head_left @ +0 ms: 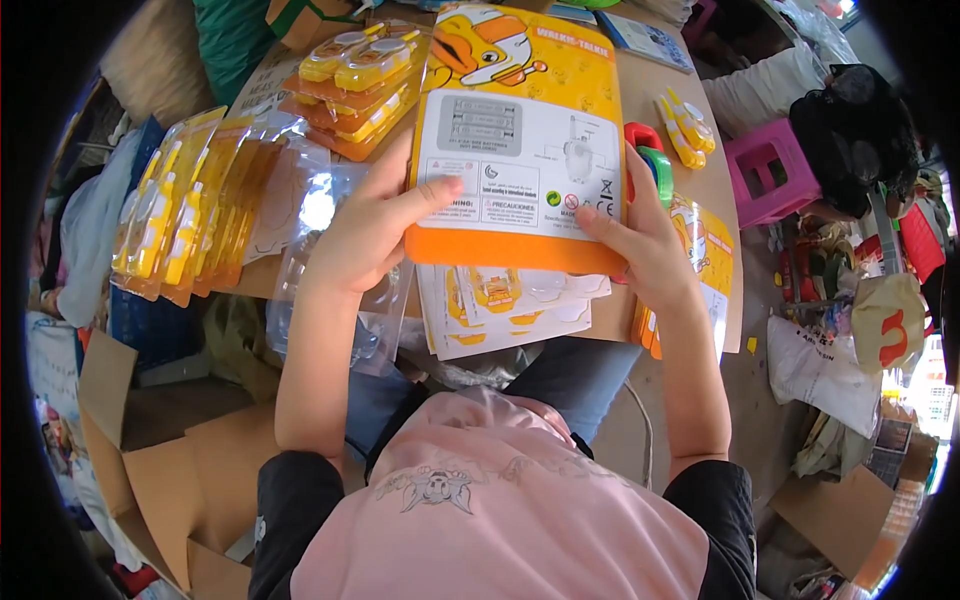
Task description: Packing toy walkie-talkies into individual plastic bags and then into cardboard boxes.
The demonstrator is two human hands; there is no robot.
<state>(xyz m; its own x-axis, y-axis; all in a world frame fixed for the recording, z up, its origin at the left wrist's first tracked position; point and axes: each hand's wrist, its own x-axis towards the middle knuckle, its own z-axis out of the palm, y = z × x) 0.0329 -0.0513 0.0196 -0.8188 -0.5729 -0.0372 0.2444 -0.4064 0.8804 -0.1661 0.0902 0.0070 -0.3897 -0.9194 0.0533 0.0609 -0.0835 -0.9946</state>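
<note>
Both hands hold a thick stack of printed backing cards [500, 180], yellow at the top, white in the middle, with an orange lower edge. My left hand [372, 222] grips its left side, thumb across the front. On the right side my right hand [642, 238] is closed the same way, its thumb near the lower corner. Below the stack, white sheets with yellow toy pictures [462, 318] lie at the table's near edge. Clear plastic blister shells [300, 275] are beside my left forearm. More yellow cards [712, 265] lie by my right wrist.
Packed yellow toys [165, 225] stand in a row at the left, with more packs [360, 75] piled behind. Two loose yellow toys [686, 128] and a red-and-green tool [650, 158] lie at right. A pink stool [770, 172] and open cardboard boxes [190, 470] flank the table.
</note>
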